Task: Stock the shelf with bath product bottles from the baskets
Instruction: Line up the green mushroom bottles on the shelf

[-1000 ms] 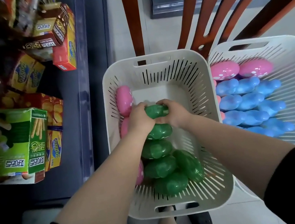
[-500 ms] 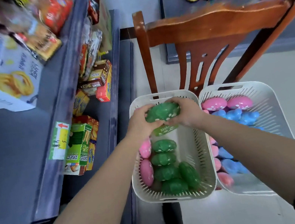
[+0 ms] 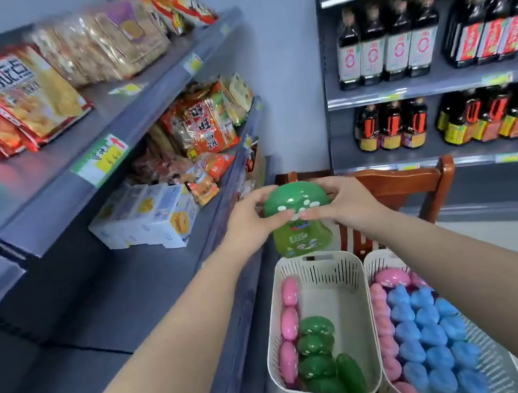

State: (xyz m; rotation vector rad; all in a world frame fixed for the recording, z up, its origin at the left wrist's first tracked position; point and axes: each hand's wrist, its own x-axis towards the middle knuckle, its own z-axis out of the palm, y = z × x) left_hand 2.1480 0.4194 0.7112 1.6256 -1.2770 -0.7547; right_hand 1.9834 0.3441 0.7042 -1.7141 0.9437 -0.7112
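Observation:
A green mushroom-shaped bath bottle point(image 3: 298, 224) is held upright in mid-air between my left hand point(image 3: 249, 225) and my right hand point(image 3: 348, 203), both gripping its spotted cap. It hangs above the left white basket point(image 3: 324, 268), which holds several green bottles point(image 3: 317, 356) and pink bottles point(image 3: 289, 324). The right white basket point(image 3: 499, 372) is packed with blue bottles point(image 3: 427, 336) and pink ones. The grey middle shelf point(image 3: 121, 289) lies to the left of the held bottle.
Boxed snacks point(image 3: 147, 216) stand at the back of the middle shelf. Snack bags point(image 3: 12, 98) fill the upper shelf. A wooden chair point(image 3: 411, 183) stands behind the baskets. Dark sauce bottles point(image 3: 389, 41) line the shelving at the right.
Both hands have lifted the green bottle out of the left basket and raised it to the height of the middle shelf. My view has tilted up from the baskets to the shelves.

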